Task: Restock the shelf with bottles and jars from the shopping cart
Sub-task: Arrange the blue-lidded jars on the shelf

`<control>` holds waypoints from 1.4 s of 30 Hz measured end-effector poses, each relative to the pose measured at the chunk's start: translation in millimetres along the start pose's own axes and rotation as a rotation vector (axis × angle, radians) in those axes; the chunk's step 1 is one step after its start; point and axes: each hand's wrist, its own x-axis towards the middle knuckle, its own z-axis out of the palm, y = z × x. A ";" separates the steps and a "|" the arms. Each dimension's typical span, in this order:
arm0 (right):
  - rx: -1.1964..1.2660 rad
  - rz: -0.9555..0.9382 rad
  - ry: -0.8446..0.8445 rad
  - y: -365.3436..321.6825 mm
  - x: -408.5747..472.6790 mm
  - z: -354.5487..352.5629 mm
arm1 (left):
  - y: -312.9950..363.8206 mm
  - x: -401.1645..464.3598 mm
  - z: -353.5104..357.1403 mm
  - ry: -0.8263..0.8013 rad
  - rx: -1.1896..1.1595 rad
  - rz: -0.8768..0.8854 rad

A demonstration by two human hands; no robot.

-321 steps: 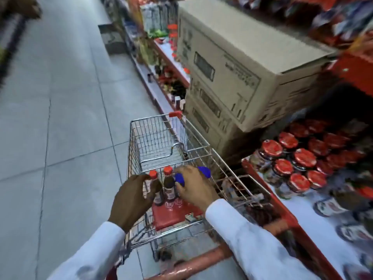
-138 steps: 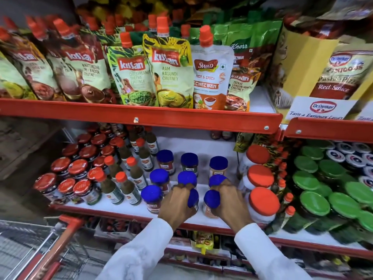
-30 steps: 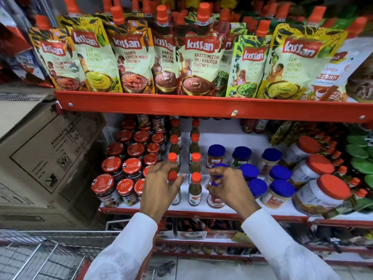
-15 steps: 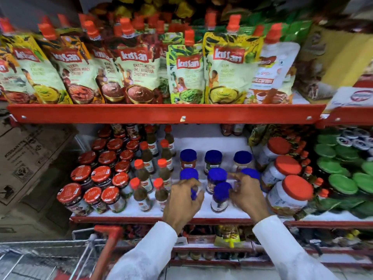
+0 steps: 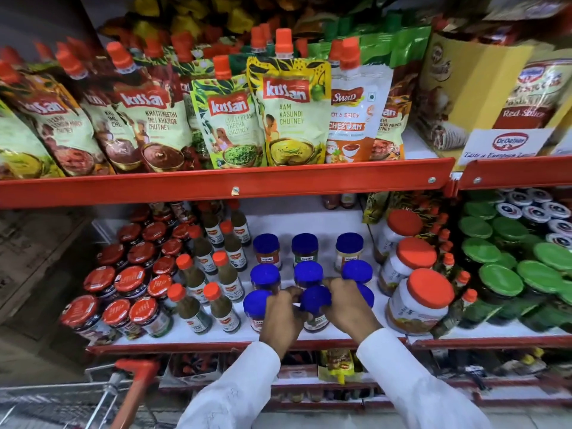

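Hands flanking front blue-lidded jar (image 5: 315, 308) on shelf (image 5: 216, 332), left hand (image 5: 283, 317) fingers curling against it, right hand (image 5: 348, 308) fingers wrapping its side, gripping.

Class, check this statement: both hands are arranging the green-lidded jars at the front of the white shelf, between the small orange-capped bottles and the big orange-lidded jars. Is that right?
Not quite. The head view shows the left hand and right hand among the blue-lidded jars, not green-lidded ones. The rest holds: they stand at the front of the white shelf, between the small orange-capped bottles and the big orange-lidded jars.
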 end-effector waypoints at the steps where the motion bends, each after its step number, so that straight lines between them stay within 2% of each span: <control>1: 0.003 0.001 0.008 1.4 -1.0 1.5 | -0.4 0.1 -0.6 -0.004 -0.008 -0.004; 5: 0.073 0.004 0.049 3.9 -5.2 8.0 | -5.5 -0.3 -6.2 0.013 0.120 0.013; 12: 0.104 -0.003 0.098 4.8 -7.7 11.5 | 0.6 -2.6 -7.3 -0.009 0.025 0.017; 16: 0.110 0.003 0.115 4.0 -8.1 13.9 | -4.7 -2.5 -9.8 0.012 0.134 0.044; 20: 0.103 -0.007 0.130 4.1 -8.6 15.3 | -2.5 -3.8 -7.2 -0.002 0.080 0.048; 30: 0.196 -0.036 0.139 7.8 -18.1 9.1 | -5.1 -6.9 -13.6 -0.010 0.191 0.050; 37: 0.190 0.007 0.358 52.9 -31.6 -26.9 | 19.0 -12.9 -11.1 0.205 0.167 0.196; 39: 0.180 0.024 0.368 63.8 -31.4 -34.0 | 30.8 -12.5 0.6 0.174 0.167 0.215; 42: 0.163 0.066 0.289 74.2 -29.3 -36.8 | 47.9 -11.2 22.9 0.056 0.162 0.218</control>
